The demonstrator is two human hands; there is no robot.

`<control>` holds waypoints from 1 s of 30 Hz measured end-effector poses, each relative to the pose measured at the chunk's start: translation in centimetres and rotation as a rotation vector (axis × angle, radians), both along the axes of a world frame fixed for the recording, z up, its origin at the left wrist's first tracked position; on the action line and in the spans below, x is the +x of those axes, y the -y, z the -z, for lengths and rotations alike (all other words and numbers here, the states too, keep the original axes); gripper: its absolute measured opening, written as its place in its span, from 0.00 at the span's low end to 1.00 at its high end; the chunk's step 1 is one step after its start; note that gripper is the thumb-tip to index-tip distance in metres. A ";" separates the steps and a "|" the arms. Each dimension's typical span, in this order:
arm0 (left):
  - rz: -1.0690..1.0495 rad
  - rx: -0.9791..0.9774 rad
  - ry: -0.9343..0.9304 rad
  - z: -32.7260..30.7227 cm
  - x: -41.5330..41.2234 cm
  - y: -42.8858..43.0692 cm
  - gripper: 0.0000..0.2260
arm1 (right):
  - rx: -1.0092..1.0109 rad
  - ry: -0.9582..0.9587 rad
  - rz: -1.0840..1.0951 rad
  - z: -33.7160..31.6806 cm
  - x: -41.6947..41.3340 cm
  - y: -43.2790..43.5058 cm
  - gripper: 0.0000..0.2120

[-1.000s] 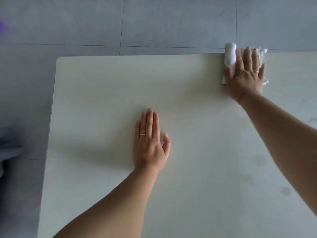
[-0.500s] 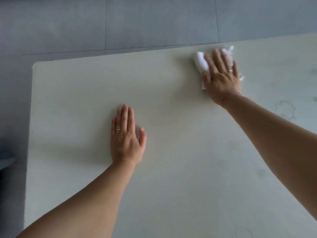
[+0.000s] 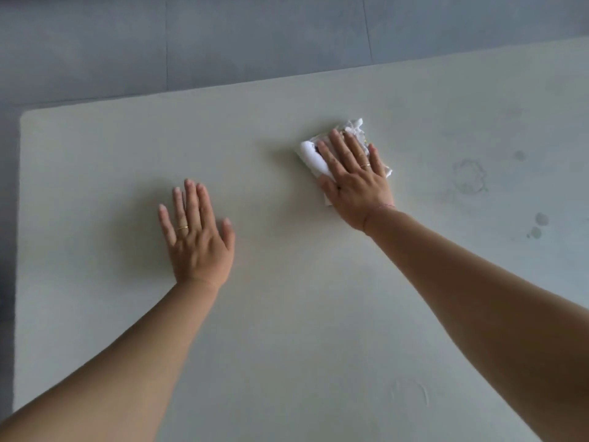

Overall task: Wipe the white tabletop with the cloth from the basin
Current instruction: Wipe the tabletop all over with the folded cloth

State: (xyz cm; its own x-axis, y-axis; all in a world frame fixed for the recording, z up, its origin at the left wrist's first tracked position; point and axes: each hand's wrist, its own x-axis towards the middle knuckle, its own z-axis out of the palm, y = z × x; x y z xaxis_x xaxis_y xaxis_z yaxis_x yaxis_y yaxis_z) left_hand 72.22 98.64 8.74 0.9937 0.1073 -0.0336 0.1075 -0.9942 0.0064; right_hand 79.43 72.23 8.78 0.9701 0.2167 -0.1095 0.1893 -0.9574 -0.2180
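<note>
The white tabletop (image 3: 287, 330) fills most of the view. A crumpled white cloth (image 3: 314, 157) lies on it, a little beyond the middle. My right hand (image 3: 353, 183) presses flat on the cloth with fingers spread, covering most of it. My left hand (image 3: 197, 237) rests flat on the bare tabletop to the left, fingers apart and holding nothing. Both hands wear a thin ring. The basin is out of sight.
Grey floor tiles (image 3: 255, 36) lie beyond the table's far edge and along its left edge. Faint wet rings and spots (image 3: 470, 177) mark the tabletop to the right of the cloth.
My right hand has slid the cloth from the table's far edge toward me and to the left. The left hand has stayed flat on the table.
</note>
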 end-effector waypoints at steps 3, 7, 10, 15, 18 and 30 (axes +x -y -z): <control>-0.138 -0.059 0.056 -0.7 -2.3 1.4 0.30 | -0.007 -0.021 0.243 0.1 -0.6 5.7 0.26; -0.032 -0.188 -0.004 -0.8 -8.5 6.4 0.29 | 0.034 -0.040 0.506 0.3 -1.3 4.3 0.26; 0.037 -0.207 -0.076 0.0 -11.2 8.6 0.29 | 0.096 -0.024 0.477 0.1 -3.6 -0.2 0.27; 0.023 -0.191 -0.085 0.5 -11.4 8.5 0.29 | 0.088 -0.034 0.059 0.3 -9.8 -5.6 0.28; 0.032 -0.198 -0.088 0.3 -11.3 8.6 0.29 | 0.016 -0.014 -0.100 0.0 -9.3 -1.4 0.26; 0.024 -0.196 -0.065 0.3 -11.2 8.8 0.30 | 0.045 -0.109 0.285 -0.7 -14.9 -3.2 0.29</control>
